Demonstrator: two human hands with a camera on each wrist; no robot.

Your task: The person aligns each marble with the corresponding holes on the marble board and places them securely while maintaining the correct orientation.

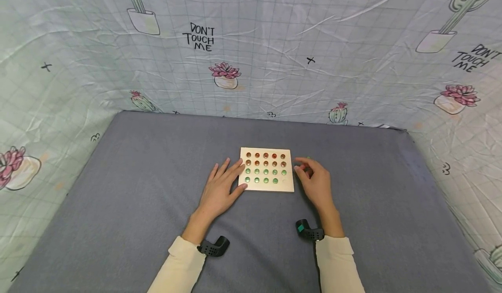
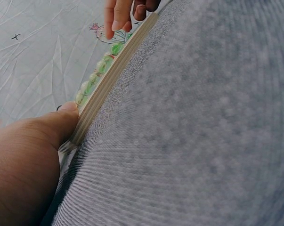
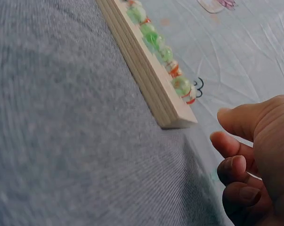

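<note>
A pale wooden board (image 1: pixel 289 184) lies flat on the cloth, with rows of glass marbles in its hollows. The two far rows hold reddish-orange marbles (image 1: pixel 266 155); the two near rows hold green marbles (image 1: pixel 266 172). At the near right corner one hollow (image 1: pixel 284 181) has no marble. My left hand (image 1: pixel 220 192) rests against the board's left side, fingers spread, thumb at the near left corner. Just off the right edge, my right hand (image 1: pixel 317 183) hovers with loosely bent fingers; thumb and index fingertips are apart in the right wrist view, nothing visible between them.
A small green thing (image 1: pixel 308 157), mostly hidden, shows behind the right hand. Grey cloth (image 1: pixel 137 188) covers the table. A printed curtain (image 1: pixel 270 44) hangs behind and along both sides. Each wrist carries a black camera band (image 1: pixel 215 246).
</note>
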